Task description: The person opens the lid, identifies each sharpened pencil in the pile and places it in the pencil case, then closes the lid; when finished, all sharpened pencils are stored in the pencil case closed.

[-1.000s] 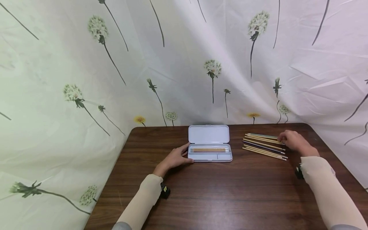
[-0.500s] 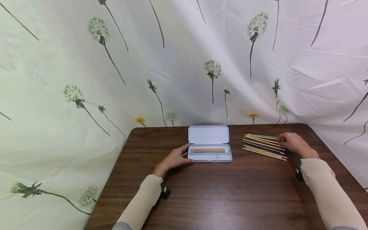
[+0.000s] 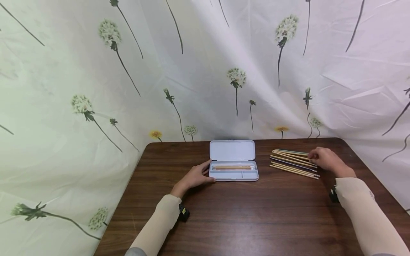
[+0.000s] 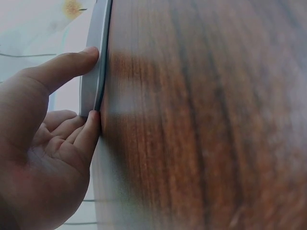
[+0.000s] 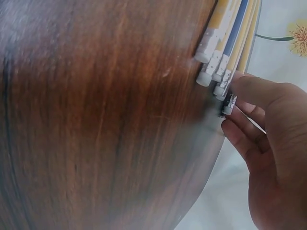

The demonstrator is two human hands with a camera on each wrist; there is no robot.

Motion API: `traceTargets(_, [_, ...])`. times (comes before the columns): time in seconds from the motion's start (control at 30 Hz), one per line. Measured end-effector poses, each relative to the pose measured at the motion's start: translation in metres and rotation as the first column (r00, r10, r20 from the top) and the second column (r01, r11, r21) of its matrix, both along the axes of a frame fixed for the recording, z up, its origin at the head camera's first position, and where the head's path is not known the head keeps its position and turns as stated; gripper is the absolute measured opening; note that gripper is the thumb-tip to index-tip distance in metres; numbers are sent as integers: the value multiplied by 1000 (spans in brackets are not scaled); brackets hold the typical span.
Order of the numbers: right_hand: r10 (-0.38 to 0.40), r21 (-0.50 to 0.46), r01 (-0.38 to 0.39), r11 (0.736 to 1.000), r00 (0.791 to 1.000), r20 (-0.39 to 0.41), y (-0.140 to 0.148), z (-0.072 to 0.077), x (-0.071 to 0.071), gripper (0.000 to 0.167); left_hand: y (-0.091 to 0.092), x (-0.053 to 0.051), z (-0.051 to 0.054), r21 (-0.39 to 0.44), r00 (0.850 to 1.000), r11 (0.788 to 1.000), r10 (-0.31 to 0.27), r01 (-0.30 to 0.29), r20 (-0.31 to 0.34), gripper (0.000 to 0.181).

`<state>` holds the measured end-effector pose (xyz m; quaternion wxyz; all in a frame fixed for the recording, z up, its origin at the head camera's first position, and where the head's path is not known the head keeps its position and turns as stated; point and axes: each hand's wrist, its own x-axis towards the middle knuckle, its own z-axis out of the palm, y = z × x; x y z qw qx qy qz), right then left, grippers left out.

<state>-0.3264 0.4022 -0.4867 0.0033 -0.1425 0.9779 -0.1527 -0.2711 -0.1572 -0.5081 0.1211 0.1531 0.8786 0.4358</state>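
Note:
An open white pencil case (image 3: 232, 150) lies near the table's far edge, lid folded back, with several pencils (image 3: 233, 168) in its rear compartment. My left hand (image 3: 193, 176) grips the case's left end, thumb at the front side and fingers round the end, as the left wrist view confirms. To the right, loose pencils (image 3: 294, 171) lie fanned side by side, mostly natural wood, one dark blue pencil (image 3: 293, 164) and one teal pencil (image 3: 292, 152). At their eraser ends my right hand (image 3: 328, 160) pinches a pencil; in the right wrist view the thumb partly hides it.
Both sit on a dark wood-grain table (image 3: 243, 217). A white curtain (image 3: 198, 71) printed with dandelions hangs right behind the table and along its sides. The case's small front compartments (image 3: 228, 175) show bare floors.
The right hand has come slightly nearer, and the eraser ends of the pencils beside it have shifted closer to the dark blue pencil. The left hand and case stay put.

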Motion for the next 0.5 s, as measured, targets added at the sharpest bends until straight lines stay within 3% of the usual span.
traceTargets(0.5, [47,-27,-50,998,992,-116,-3,7,9,13,0,-1,-1,-6,1000,1000,6,-6,-1,94])
